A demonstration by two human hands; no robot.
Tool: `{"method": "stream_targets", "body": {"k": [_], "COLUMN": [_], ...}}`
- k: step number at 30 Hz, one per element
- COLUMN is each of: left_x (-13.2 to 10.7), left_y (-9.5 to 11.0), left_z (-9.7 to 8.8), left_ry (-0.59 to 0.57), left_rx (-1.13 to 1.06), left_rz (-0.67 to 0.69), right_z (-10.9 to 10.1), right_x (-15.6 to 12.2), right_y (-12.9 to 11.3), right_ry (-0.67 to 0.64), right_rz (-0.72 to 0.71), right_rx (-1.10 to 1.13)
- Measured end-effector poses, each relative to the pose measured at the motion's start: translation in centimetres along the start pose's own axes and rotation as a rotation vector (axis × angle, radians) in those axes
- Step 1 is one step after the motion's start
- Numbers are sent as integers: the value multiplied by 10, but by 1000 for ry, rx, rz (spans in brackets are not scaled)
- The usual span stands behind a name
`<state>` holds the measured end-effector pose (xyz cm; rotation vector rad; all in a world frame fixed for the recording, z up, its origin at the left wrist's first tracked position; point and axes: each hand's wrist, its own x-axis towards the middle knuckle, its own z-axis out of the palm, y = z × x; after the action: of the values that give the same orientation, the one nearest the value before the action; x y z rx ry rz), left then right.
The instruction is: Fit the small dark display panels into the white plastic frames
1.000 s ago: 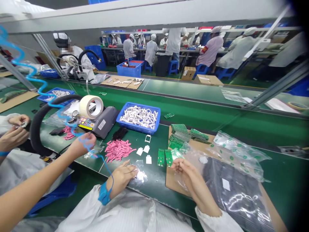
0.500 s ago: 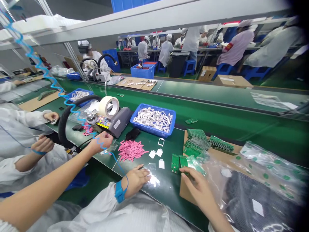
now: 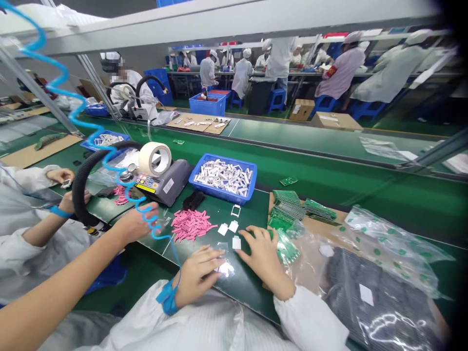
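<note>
My left hand (image 3: 199, 273), with a blue wrist strap (image 3: 168, 297), rests at the table edge. Its fingers are extended over a shiny clear film (image 3: 225, 268); nothing is visibly gripped. Fingers spread, my right hand (image 3: 261, 253) reaches over the table, its fingertips beside a small white card piece (image 3: 236, 243). Under and behind that hand lie green circuit boards (image 3: 287, 246), partly covered by it. Two more white pieces (image 3: 224, 229) and a white frame (image 3: 236, 210) lie just beyond. A pile of pink strips (image 3: 192, 225) is to the left.
A blue tray (image 3: 252, 191) of white frames stands behind the pink pile, beside a grey machine (image 3: 171, 183) with a tape roll (image 3: 165, 158). A co-worker's hand (image 3: 137, 223) reaches in from the left, past a coiled blue hose (image 3: 76, 117). Bagged dark parts (image 3: 383, 297) lie at right.
My right hand has moved left from the circuit boards to beside the white card piece. My left hand stays near the clear film. The co-worker's hand has lowered slightly. The view has shifted.
</note>
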<state>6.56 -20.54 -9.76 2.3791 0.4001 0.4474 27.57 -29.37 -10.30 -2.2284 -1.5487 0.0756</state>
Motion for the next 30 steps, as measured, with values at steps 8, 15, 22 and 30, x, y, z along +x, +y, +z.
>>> {"method": "stream_targets", "body": {"k": [8, 15, 22, 30], "left_x": [23, 49, 56, 44], "left_y": [2, -6, 19, 3], "left_z": [-13, -17, -3, -2], "left_ry": [168, 188, 101, 273], "left_rx": [-151, -169, -343, -1086], "left_rz": [-261, -299, -294, -574], "right_z": [22, 15, 13, -5], "right_x": [6, 9, 67, 48], "right_y": [0, -1, -4, -28], "right_ry": [-22, -50, -45, -128], "right_rz": [-28, -24, 80, -102], "right_rx": [-128, -143, -183, 114]}}
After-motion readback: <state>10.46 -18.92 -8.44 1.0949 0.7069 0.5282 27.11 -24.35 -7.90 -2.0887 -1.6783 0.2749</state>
